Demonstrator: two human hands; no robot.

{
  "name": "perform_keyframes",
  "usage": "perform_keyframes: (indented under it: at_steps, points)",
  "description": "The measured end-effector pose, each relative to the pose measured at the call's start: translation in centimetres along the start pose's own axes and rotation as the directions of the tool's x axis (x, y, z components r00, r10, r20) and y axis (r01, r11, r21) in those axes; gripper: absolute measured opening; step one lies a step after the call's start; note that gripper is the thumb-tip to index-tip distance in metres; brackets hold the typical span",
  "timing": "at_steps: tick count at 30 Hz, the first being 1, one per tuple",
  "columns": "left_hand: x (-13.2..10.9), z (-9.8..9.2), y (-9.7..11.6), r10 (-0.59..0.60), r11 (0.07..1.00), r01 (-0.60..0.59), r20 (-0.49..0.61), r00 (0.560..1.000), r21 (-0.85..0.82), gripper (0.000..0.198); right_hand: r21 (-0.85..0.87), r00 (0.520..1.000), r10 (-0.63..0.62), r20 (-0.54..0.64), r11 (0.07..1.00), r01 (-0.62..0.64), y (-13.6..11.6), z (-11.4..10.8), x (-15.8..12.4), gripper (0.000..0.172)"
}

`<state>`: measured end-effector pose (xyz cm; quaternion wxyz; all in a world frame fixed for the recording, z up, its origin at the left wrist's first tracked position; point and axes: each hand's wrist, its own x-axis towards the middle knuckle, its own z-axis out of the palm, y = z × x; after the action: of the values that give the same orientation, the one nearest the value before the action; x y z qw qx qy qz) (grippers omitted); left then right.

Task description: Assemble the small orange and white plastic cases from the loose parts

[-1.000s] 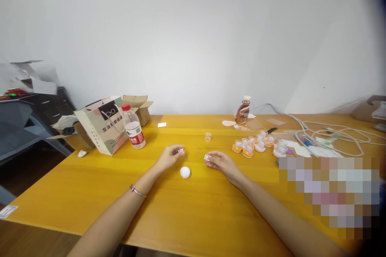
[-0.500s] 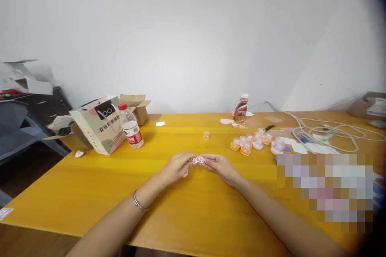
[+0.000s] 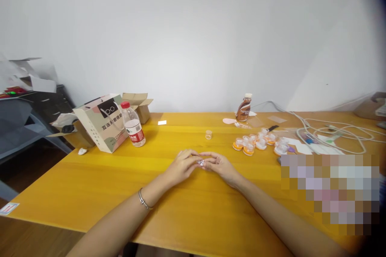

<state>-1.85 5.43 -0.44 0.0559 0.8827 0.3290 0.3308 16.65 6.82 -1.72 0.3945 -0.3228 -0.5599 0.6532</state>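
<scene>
Small white dice (image 3: 200,163) with dark spots show between my fingertips, just above the table. My left hand (image 3: 182,166) comes in from the left with its fingers closed around the near end of them. From the other side, my right hand (image 3: 220,167) pinches the dice between thumb and fingers. The fingertips of both hands meet, so most of the dice are hidden and I cannot tell how many there are. Beyond the hands, a small clear plastic cup (image 3: 208,134) stands on the yellow table (image 3: 169,213).
Several clear domed containers with orange bases (image 3: 249,149) cluster at the right. A brown drink bottle (image 3: 243,108) stands behind them, beside white cables (image 3: 346,126). To the left are a red-capped water bottle (image 3: 134,130), a paper bag (image 3: 104,128) and an opened carton (image 3: 141,106).
The dice were held in a visible row between both hands; my fingers now cover more of them. A pale thing seen under my left hand is now out of sight. The view has shifted slightly.
</scene>
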Motion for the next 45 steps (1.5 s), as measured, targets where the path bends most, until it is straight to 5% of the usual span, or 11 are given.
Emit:
perform_keyframes:
  at_steps: [7, 11, 16, 19, 28, 36, 45]
  points:
    - [0.2, 0.4, 0.9, -0.073, 0.981, 0.068, -0.018, 0.997, -0.184, 0.026, 0.027, 0.996, -0.078, -0.030, 0.997, 0.079, -0.4, 0.3, -0.2, 0.032]
    - [0.5, -1.5, 0.5, -0.129, 0.962, 0.130, 0.019, 0.991, -0.241, 0.029, 0.016, 0.996, -0.078, -0.043, 0.997, 0.079, -0.5, 0.0, -0.1, 0.034]
    - [0.1, -5.1, -1.0, -0.168, 0.966, 0.228, 0.377, 0.911, -0.120, 0.036, -0.053, 0.975, -0.127, -0.181, 0.991, 0.119, 0.1, -1.0, 0.6, 0.037]
    - [-0.2, -4.9, -1.3, -0.161, 0.972, 0.223, 0.484, 0.860, -0.073, 0.033, -0.064, 0.972, -0.115, -0.203, 0.992, 0.104, 0.4, -1.3, 0.8, 0.029]
    - [-0.1, 1.2, 0.5, -0.218, 0.964, 0.246, 0.225, 0.950, -0.103, 0.028, -0.171, 0.964, -0.193, -0.184, 0.972, 0.162, 0.4, -0.3, 0.8, 0.022]
    - [-0.1, 1.3, 0.3, -0.252, 0.952, 0.278, 0.188, 0.949, -0.126, 0.026, -0.436, 0.963, -0.263, 0.054, 0.862, 0.260, 0.2, -0.2, 0.2, 0.014]
    - [-0.2, 1.8, -0.2, -0.274, 0.945, 0.299, 0.177, 0.945, -0.131, 0.026, -0.664, 0.866, -0.399, 0.301, 0.565, 0.490, -0.1, -0.1, -0.4, 0.013]
